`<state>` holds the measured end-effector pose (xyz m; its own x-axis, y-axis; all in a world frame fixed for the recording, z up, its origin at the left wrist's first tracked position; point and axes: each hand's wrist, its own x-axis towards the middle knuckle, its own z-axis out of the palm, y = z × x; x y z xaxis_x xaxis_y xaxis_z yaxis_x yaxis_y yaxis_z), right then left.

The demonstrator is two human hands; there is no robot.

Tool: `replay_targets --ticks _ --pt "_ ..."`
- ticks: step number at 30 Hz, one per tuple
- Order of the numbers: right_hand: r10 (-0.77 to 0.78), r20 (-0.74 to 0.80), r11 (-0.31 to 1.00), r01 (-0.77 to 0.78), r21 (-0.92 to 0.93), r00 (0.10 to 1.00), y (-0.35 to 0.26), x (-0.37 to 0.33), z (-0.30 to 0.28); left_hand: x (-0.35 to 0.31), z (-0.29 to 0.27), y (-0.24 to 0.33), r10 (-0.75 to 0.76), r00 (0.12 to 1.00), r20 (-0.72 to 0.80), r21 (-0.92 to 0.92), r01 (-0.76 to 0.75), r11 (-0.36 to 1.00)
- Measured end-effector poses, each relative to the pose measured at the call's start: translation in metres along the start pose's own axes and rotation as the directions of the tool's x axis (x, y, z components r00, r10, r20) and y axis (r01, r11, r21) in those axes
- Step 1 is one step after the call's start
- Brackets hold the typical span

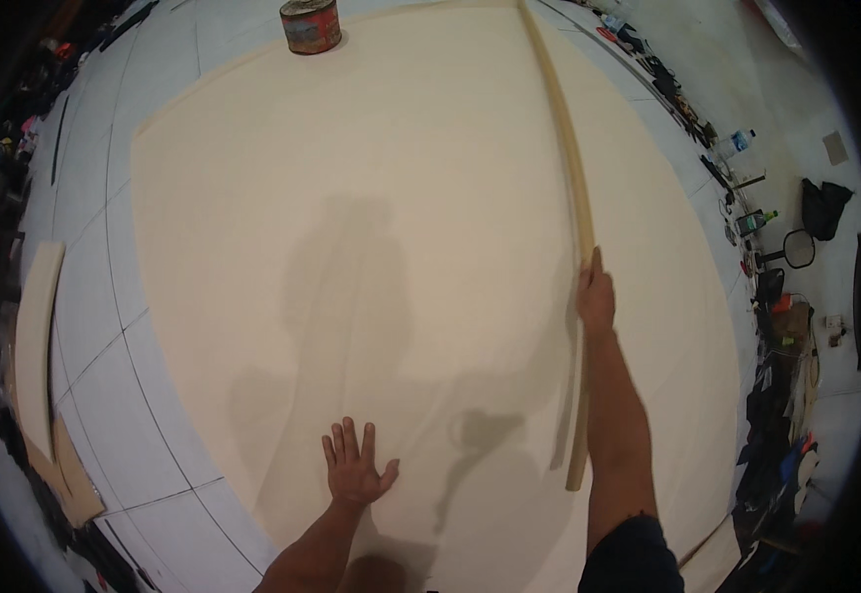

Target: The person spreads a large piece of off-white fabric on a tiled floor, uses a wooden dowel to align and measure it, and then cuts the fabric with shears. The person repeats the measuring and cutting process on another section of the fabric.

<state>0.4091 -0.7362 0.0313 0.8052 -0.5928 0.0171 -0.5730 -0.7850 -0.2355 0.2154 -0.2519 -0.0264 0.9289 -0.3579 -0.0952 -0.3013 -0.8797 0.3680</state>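
Note:
A wide sheet of cream fabric (450,198) lies spread over the tiled floor, with faint creases near me. My left hand (355,474) rests flat on it at the near middle, palm down and fingers spread. On the right, my right hand (596,295) is wrapped round a long, pale tube or pole (571,158). The pole runs from the far edge of the fabric toward me, its near end beside my forearm. Part of it is hidden behind my hand and arm. My shadow falls across the fabric.
A round red and dark tin (310,27) stands on the fabric's far edge. At left, a pale curved strip (39,346) lies near brown cardboard (77,474). Along the right lie a plastic bottle (735,144), a green bottle (756,221), a black bag (825,208) and other clutter.

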Motion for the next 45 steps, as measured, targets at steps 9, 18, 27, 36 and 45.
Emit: replay_targets --ticks 9,18,27,36,45 --pt "0.118 0.189 0.99 -0.1 -0.098 0.975 0.024 -0.254 -0.009 0.001 -0.004 -0.002 -0.011 0.999 0.037 0.053 0.009 0.999" --pt "0.544 0.013 0.839 -0.544 0.022 0.839 0.193 -0.42 -0.042 -0.003 -0.007 -0.002 0.041 0.999 -0.002 0.097 -0.041 0.994" --pt "0.436 0.053 0.898 -0.438 0.042 0.898 0.116 -0.458 -0.032 -0.001 -0.021 0.014 0.033 0.999 -0.035 0.105 -0.029 0.994" --pt "0.26 0.046 0.966 -0.259 -0.025 0.965 0.119 -0.532 -0.028 -0.002 -0.004 0.034 0.089 0.991 -0.102 0.134 -0.075 0.988" --pt "0.753 -0.105 0.648 -0.76 -0.049 0.649 0.307 -0.787 -0.049 -0.006 0.02 -0.002 0.136 0.973 -0.184 0.292 -0.078 0.953"
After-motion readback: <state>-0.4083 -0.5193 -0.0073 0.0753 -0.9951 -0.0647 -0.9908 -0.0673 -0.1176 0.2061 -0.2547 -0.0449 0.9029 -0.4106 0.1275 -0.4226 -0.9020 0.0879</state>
